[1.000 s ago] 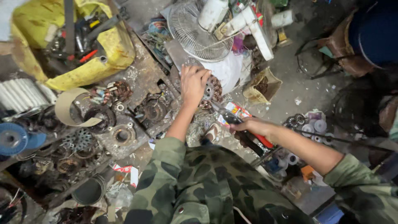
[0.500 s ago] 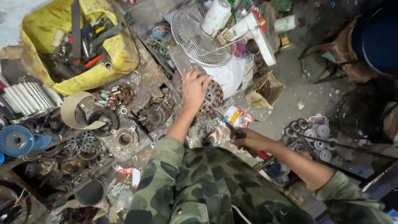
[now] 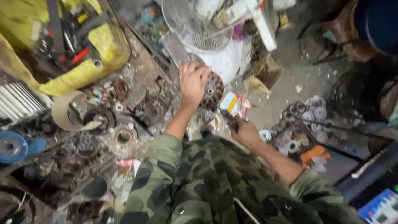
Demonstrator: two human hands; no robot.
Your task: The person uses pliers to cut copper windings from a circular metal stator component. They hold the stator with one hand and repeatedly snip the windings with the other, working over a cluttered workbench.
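Where the cluttered work surface meets the grey floor, a round motor stator [image 3: 212, 89] with copper-brown windings lies flat, its central hole facing up — so its axis runs roughly vertical. The left hand [image 3: 192, 83] rests on its left half, fingers spread and curled over the rim, clearly the nearer hand. The right hand [image 3: 245, 132] sits nearer and to the right, closed around a dark slim tool [image 3: 229, 117] whose tip points up-left toward the stator. A white fan guard [image 3: 192, 23] lies beyond, a yellow tool bag [image 3: 97, 52] far left.
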